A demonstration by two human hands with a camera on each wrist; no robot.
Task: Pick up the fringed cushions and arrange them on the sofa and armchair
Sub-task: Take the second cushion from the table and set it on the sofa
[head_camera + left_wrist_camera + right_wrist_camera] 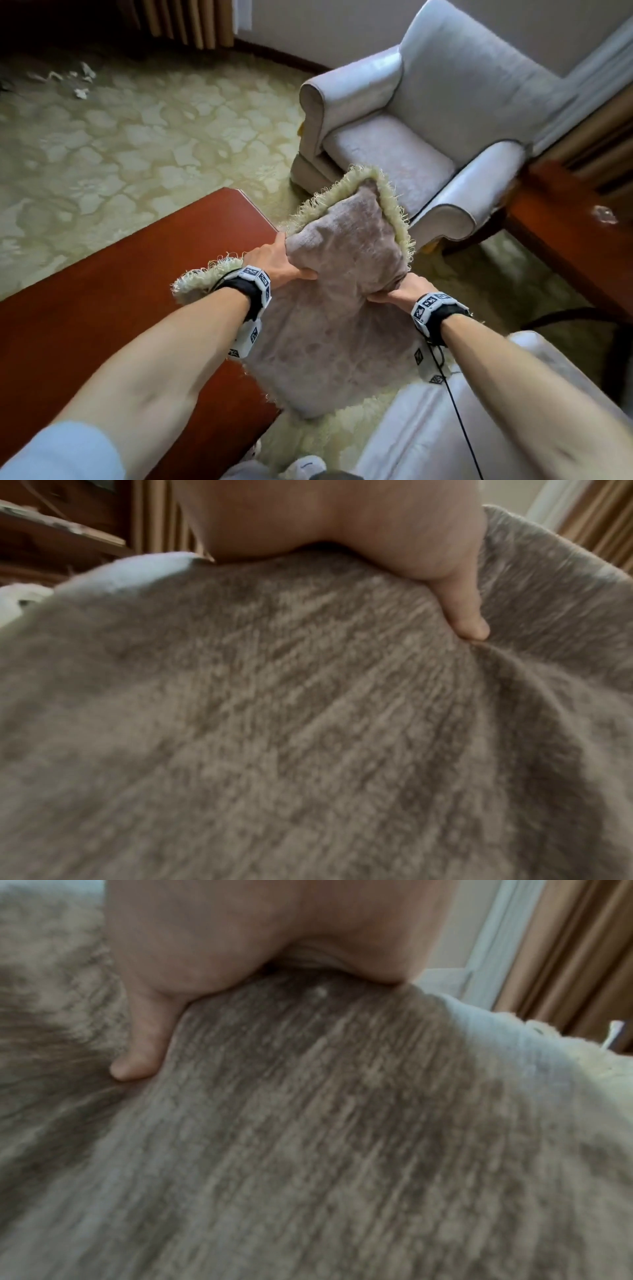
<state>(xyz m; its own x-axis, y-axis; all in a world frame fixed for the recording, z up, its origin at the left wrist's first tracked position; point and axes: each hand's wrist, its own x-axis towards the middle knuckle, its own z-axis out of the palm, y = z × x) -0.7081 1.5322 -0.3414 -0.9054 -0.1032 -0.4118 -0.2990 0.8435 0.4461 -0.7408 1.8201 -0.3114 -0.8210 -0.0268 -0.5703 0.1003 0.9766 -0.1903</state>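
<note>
Mauve fringed cushion, gripped by left hand, right hand

Your forearms bare. Your left wrist band: black strap, white blocks printed with dark square marker patterns. Your right wrist band: same build. Thin black cable trails from right band along arm. Your left sleeve: pale blue, pushed above elbow.

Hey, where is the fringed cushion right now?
In the head view the fringed cushion is held up at centre between the left hand and right hand, above the carpet, just before the empty armchair.
</note>
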